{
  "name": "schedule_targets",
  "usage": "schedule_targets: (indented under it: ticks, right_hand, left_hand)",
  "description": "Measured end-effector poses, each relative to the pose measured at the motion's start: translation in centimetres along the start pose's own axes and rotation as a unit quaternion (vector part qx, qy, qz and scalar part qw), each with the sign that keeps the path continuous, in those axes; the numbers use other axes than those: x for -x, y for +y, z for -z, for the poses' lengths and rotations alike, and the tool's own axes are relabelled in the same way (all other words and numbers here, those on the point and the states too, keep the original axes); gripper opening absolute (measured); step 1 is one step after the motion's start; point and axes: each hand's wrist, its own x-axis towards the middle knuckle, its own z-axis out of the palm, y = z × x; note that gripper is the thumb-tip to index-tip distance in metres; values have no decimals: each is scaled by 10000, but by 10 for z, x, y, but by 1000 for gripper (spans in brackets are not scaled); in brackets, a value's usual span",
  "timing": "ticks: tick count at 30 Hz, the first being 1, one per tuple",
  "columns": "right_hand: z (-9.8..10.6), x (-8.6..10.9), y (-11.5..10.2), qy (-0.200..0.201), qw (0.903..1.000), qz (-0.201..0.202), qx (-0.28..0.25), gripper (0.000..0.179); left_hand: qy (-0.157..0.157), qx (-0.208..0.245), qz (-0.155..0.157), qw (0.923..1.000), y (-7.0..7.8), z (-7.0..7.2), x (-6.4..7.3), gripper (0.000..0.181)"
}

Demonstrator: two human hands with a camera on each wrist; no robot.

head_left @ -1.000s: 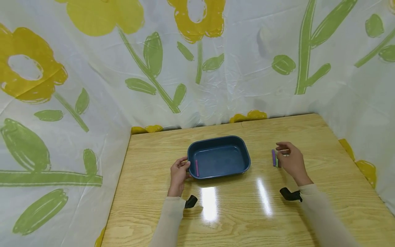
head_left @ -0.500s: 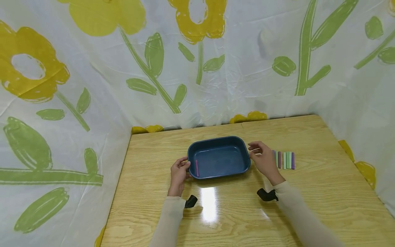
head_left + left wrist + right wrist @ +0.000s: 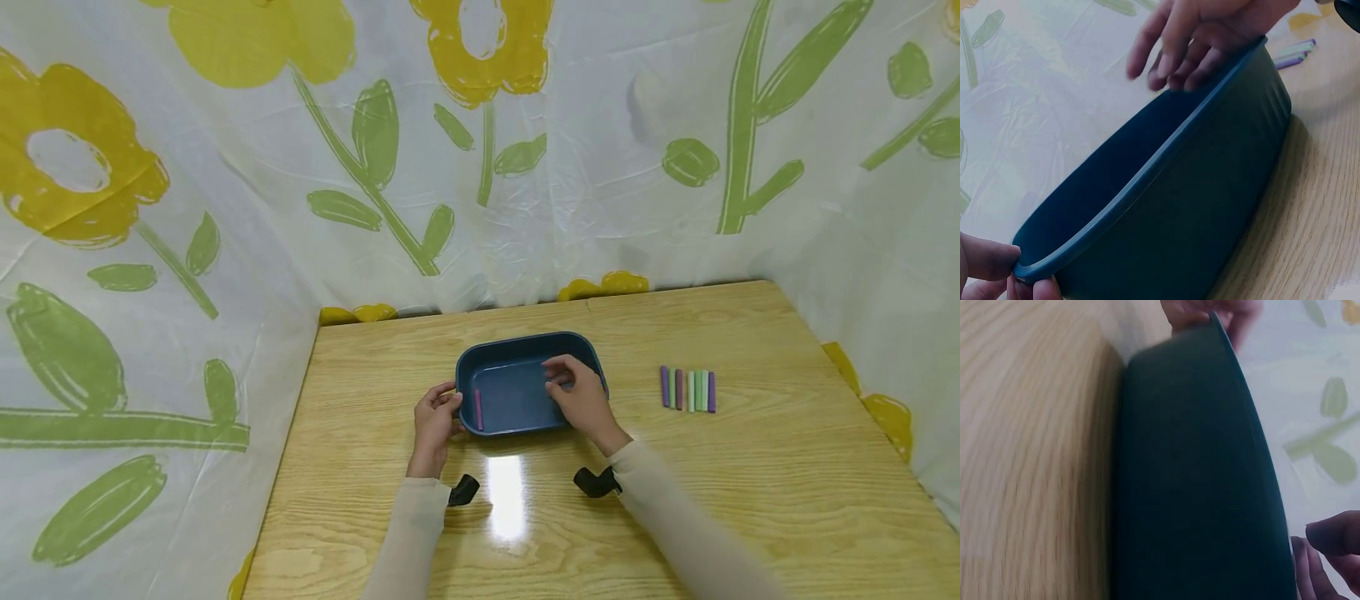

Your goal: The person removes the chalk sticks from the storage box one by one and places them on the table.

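Observation:
My left hand (image 3: pixel 435 421) pinches the left end of a dark blue rectangular tray (image 3: pixel 532 342), thumb at the rim and fingers beneath it. In the left wrist view those fingertips (image 3: pixel 997 262) grip the tray's corner. A magenta chalk stick (image 3: pixel 478 408) lies inside the tray along its left wall. My right hand (image 3: pixel 581 400) hovers over the tray's right half, fingers loosely bent and thumb apart from them. Nothing shows between its fingers. The right wrist view shows its thumb (image 3: pixel 1335 534) beyond the tray's side wall.
Several chalk sticks (image 3: pixel 701 390), purple, green, pale and maroon, lie in a neat row on the wooden table (image 3: pixel 780 467) right of the tray. A flower-patterned curtain (image 3: pixel 585 167) closes off the back and sides.
My right hand has moved left from the chalk row, past the tray's right rim, to above its inside. The row now shows fully. My left hand and the tray stay put.

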Motion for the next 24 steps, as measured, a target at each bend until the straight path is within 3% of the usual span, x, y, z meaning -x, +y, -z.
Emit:
schedule_targets:
  ticks: [13,24]
  right_hand:
    - [-53,-8,-13,-436,9985,-95,-322,29]
    - [-77,-16,-21,-948,9947,-394,-10,33]
  left_hand:
    - [-26,79,-65,9999,0,0,-1,30]
    - [-22,6,-5,10000,-1,0,-1,30]
